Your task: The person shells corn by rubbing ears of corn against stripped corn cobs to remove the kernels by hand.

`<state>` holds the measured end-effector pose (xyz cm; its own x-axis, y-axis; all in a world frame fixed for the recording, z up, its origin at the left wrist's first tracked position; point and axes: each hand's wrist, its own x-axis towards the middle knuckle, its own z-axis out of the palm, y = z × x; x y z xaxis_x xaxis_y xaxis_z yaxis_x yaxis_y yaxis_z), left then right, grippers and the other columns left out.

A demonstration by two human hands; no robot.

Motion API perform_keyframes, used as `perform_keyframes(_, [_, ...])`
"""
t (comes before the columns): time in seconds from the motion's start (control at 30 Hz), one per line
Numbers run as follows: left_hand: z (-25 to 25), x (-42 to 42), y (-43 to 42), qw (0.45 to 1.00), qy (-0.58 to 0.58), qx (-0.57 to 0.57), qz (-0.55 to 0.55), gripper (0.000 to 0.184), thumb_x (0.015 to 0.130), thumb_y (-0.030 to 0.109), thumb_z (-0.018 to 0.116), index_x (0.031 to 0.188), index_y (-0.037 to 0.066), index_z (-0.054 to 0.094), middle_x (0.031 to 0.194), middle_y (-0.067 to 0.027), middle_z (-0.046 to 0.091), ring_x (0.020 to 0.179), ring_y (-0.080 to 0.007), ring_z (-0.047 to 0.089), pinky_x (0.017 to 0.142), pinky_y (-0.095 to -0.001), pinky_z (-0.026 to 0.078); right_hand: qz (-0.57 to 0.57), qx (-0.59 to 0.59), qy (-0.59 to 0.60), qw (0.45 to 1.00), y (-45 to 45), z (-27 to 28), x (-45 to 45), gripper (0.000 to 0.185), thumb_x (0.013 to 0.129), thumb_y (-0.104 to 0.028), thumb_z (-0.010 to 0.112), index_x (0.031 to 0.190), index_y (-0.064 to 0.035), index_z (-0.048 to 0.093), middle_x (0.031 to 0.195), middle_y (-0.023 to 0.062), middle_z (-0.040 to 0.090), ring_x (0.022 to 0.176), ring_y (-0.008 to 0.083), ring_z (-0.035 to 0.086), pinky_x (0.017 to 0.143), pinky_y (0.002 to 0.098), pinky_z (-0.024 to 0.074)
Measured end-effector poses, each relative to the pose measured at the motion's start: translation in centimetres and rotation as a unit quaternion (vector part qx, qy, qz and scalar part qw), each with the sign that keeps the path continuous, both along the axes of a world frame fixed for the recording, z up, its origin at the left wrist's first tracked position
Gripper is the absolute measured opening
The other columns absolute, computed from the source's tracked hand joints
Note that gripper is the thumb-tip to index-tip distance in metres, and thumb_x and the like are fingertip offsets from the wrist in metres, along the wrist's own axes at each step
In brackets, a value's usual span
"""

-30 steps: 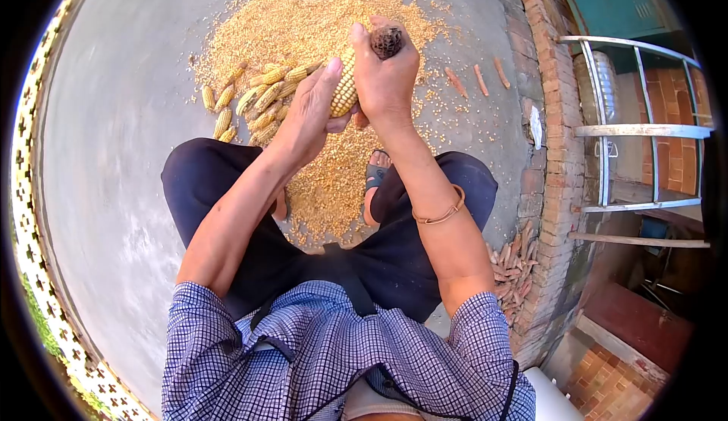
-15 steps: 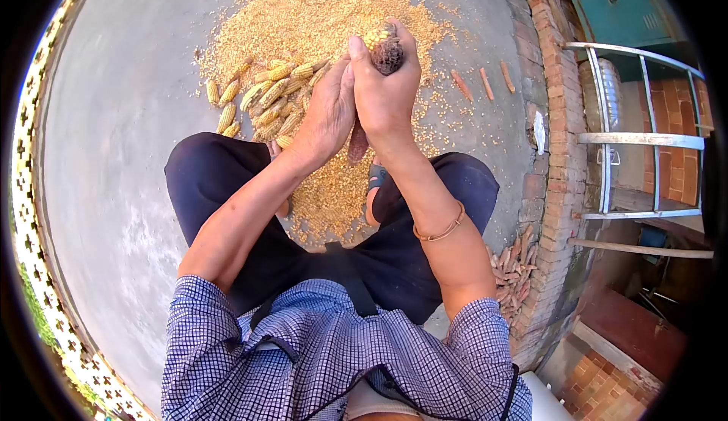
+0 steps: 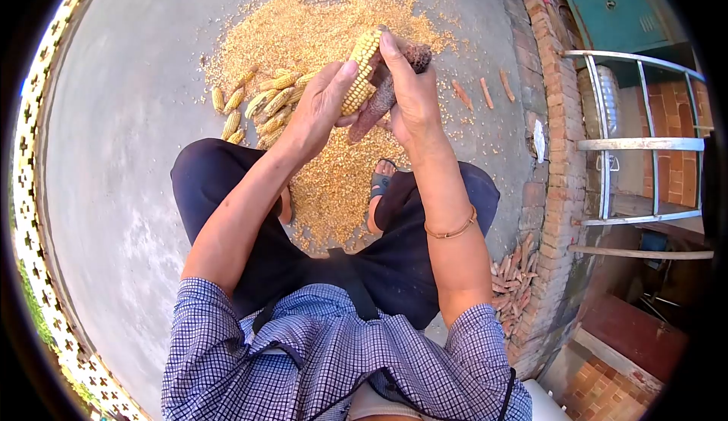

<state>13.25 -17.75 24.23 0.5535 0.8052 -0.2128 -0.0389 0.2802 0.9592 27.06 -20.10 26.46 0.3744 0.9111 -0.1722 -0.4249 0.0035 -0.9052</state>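
Holding one yellow corn ear [image 3: 361, 80], steeply tilted, top leaning toward 1 o'clock: left grip [image 3: 316, 110], partly closed, thumb along the ear's near side. Location of ear: between the two hands, above the floor [image 3: 125, 133].

Item, one bare cob [image 3: 377, 107], dark end [image 3: 418, 57] toward 1 o'clock: right grip [image 3: 415, 99], loosely curled about it, thumb beside the ear's upper part.

Changes against the frame just before: ear, then mostly covered by the closed hands, now largely exposed; cob swung more aslant, its dark end shifted toward 3 o'clock; hands less tightly pressed together.

Surroundings, reckoned from the held ear:
- 11 o'clock, broad spread of loose kernels [image 3: 292, 31].
- 9 o'clock, pile of corn ears [image 3: 274, 103], a few lying apart.
- 3 o'clock, three reddish stripped cobs [image 3: 486, 93], separate; beyond the brick edging [image 3: 560, 118], a metal frame [image 3: 641, 144].
- 5 o'clock, heap of stripped cobs [image 3: 514, 281].
- 6 o'clock, sandalled foot [image 3: 381, 181]; further kernels between the feet.
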Motion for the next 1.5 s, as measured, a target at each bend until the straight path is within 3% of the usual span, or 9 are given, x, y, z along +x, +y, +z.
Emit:
perform_keyframes(0.23, [-1.0, 1.3, -0.9, 0.984, 0.035, 0.171, 0.022, 0.054, 0.106, 0.041, 0.032, 0.135, -0.002, 0.042, 0.106, -0.0129, 0.056, 0.101, -0.0168, 0.055, 0.086, -0.0346, 0.049, -0.019, 0.008, -0.080, 0.997, -0.4, -1.0, -2.0, 0.027, 0.090, -0.025, 0.071, 0.100, -0.0010, 0.062, 0.083, -0.0004, 0.059, 0.074, 0.0076, 0.053, 0.067, 0.0282, 0.0453])
perform_keyframes(0.43, [-2.8, 2.4, -0.6, 0.972, 0.033, 0.228, 0.049, 0.049, 0.107, 0.040, 0.027, 0.118, -0.001, 0.051, 0.096, -0.0119, 0.060, 0.086, -0.0171, 0.059, 0.076, -0.0302, 0.050, -0.162, 0.046, -0.316, 0.934, 0.3, -1.8, -2.9, 0.028, 0.087, -0.022, 0.072, 0.082, -0.0002, 0.056, 0.062, 0.0060, 0.057, 0.055, 0.0136, 0.053, 0.052, 0.0324, 0.0413])
perform_keyframes(0.53, [-2.4, 1.2, -0.7, 0.990, 0.056, 0.129, 0.008, 0.056, 0.105, 0.048, 0.029, 0.120, -0.001, 0.051, 0.099, -0.0100, 0.059, 0.085, -0.0149, 0.058, 0.071, -0.0282, 0.051, -0.171, 0.019, -0.339, 0.925, 0.2, -2.2, -2.7, 0.029, 0.086, -0.024, 0.073, 0.080, -0.0005, 0.057, 0.062, 0.0060, 0.056, 0.055, 0.0134, 0.053, 0.052, 0.0327, 0.0410])
perform_keyframes(0.73, [1.2, 0.6, -1.6, 1.000, -0.007, -0.014, 0.013, 0.066, 0.099, 0.060, 0.036, 0.123, 0.000, 0.051, 0.103, -0.0045, 0.056, 0.083, -0.0103, 0.055, 0.063, -0.0226, 0.050, -0.068, 0.042, -0.195, 0.977, 0.6, -1.1, -1.4, 0.028, 0.091, -0.026, 0.070, 0.080, -0.0018, 0.061, 0.070, 0.0008, 0.061, 0.061, 0.0097, 0.053, 0.055, 0.0287, 0.0417])
perform_keyframes(0.9, [0.3, 0.0, -0.6, 0.997, -0.055, -0.059, 0.005, 0.052, 0.099, 0.050, 0.047, 0.115, 0.002, 0.052, 0.099, -0.0032, 0.052, 0.086, -0.0097, 0.054, 0.070, -0.0256, 0.052, -0.003, 0.021, 0.017, 1.000, -0.2, 0.5, 0.0, 0.028, 0.093, -0.026, 0.067, 0.107, -0.0016, 0.065, 0.100, 0.0043, 0.067, 0.089, 0.0128, 0.063, 0.080, 0.0297, 0.0507])
perform_keyframes(1.03, [0.7, -0.2, -1.0, 0.999, 0.027, -0.022, 0.039, 0.059, 0.101, 0.046, 0.042, 0.137, 0.000, 0.043, 0.126, -0.0119, 0.051, 0.108, -0.0189, 0.060, 0.080, -0.0318, 0.057, 0.067, 0.065, 0.062, 0.994, -0.4, 0.2, 0.6, 0.033, 0.095, -0.030, 0.063, 0.115, -0.0024, 0.061, 0.109, 0.0059, 0.064, 0.097, 0.0144, 0.062, 0.084, 0.0316, 0.0502])
perform_keyframes(1.33, [-1.3, 2.8, -2.4, 0.940, 0.146, 0.290, 0.104, 0.048, 0.106, 0.039, 0.034, 0.123, -0.001, 0.052, 0.086, -0.0193, 0.059, 0.086, -0.0237, 0.060, 0.077, -0.0387, 0.047, -0.125, -0.017, -0.128, 0.984, -0.5, 0.1, -1.8, 0.023, 0.091, -0.021, 0.070, 0.084, -0.0020, 0.060, 0.076, 0.0007, 0.060, 0.068, 0.0088, 0.053, 0.061, 0.0273, 0.0443])
perform_keyframes(1.47, [-2.0, 2.2, -1.2, 0.976, 0.092, 0.190, 0.049, 0.047, 0.106, 0.038, 0.033, 0.122, -0.002, 0.051, 0.084, -0.0162, 0.058, 0.079, -0.0232, 0.056, 0.079, -0.0387, 0.045, -0.187, 0.020, -0.243, 0.952, 0.1, -1.4, -2.5, 0.021, 0.087, -0.015, 0.072, 0.081, -0.0002, 0.058, 0.068, 0.0009, 0.057, 0.061, 0.0084, 0.050, 0.057, 0.0288, 0.0433])
perform_keyframes(1.5, [-1.3, 2.1, -0.8, 0.982, 0.093, 0.159, 0.040, 0.057, 0.105, 0.048, 0.030, 0.119, -0.002, 0.053, 0.079, -0.0019, 0.052, 0.064, -0.0052, 0.047, 0.055, -0.0225, 0.041, -0.190, 0.018, -0.248, 0.950, 0.3, -1.7, -2.5, 0.020, 0.087, -0.014, 0.071, 0.082, 0.0007, 0.058, 0.068, 0.0022, 0.058, 0.061, 0.0091, 0.051, 0.058, 0.0296, 0.0437])
